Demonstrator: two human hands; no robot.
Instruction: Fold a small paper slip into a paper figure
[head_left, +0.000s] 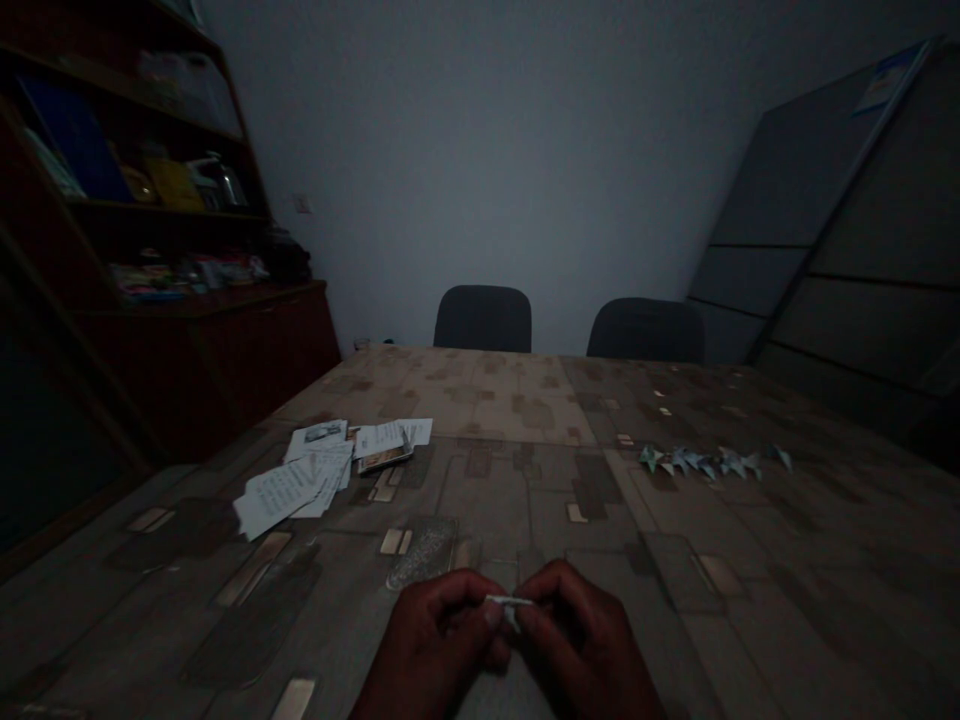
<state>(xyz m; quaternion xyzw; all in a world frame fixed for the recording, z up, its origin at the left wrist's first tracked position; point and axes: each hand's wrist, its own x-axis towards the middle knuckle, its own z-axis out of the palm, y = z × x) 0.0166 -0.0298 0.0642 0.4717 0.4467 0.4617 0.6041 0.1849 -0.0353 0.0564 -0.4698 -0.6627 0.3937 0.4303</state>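
Close to the near side of the table, a small piece of folded paper (511,602) is pinched between my two hands. The fingers of my left hand (450,625) are closed on its left end. My right hand (574,625) grips the right end between thumb and forefinger. Most of the paper is hidden by the fingertips, and the dim light blurs its folds. Off to the right lies a row of several small folded paper pieces (705,462). Printed paper sheets (289,490) are spread in a loose pile to the left.
A patterned cloth covers the table (517,500). Two dark chairs (484,318) stand at its far side against the wall. A wooden cabinet (262,350) with crowded shelves is on the left, and tall grey panels (772,200) stand on the right.
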